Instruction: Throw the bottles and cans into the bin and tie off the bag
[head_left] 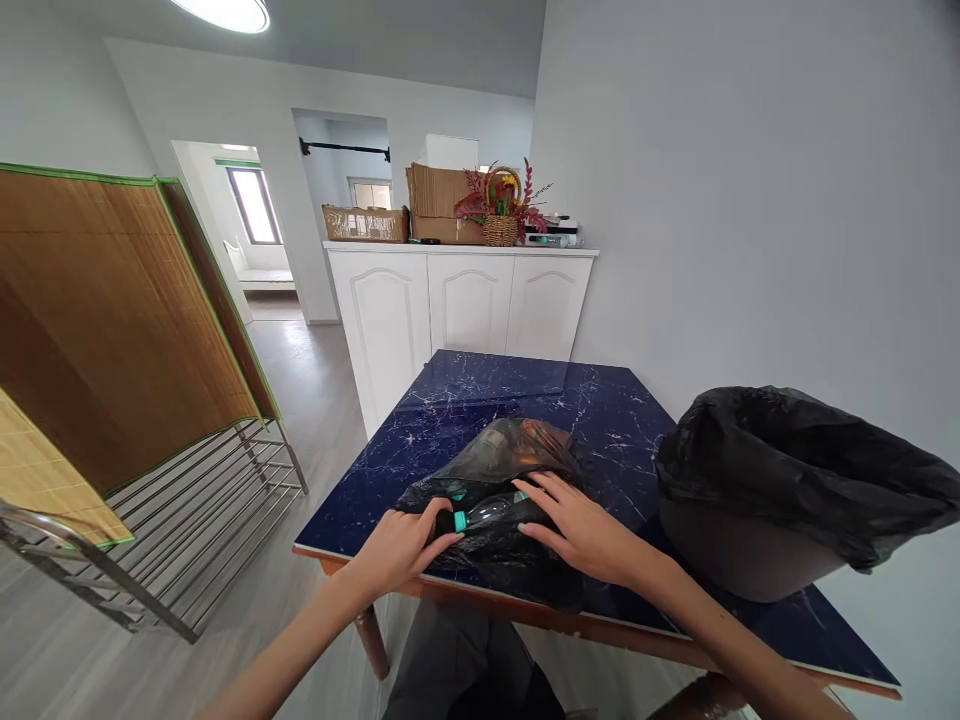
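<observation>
The 2 hands are apart, set at either end of a clear bottle [489, 513] that lies on its side in the mouth of a black plastic bag [499, 462]. The left hand [409, 545] is beside the bottle's teal cap [460, 521], thumb stretched out below it and fingers bent at the bag's edge; whether they pinch the plastic is hard to tell. The right hand [581, 525] rests spread over the bag, thumb and fingers parted, fingertips at the bottle's other end. Under both hands is a blue marbled table [420, 440]. Just right of the right hand stands a bin [735, 550] with a black liner [795, 470] folded over its rim. Well beyond the hands, a white cabinet [472, 300] carries 2 cardboard boxes [450, 205] and a flower basket [499, 230]. Far left of the left hand, a mat [112, 300] hangs over a metal rack [217, 480].
</observation>
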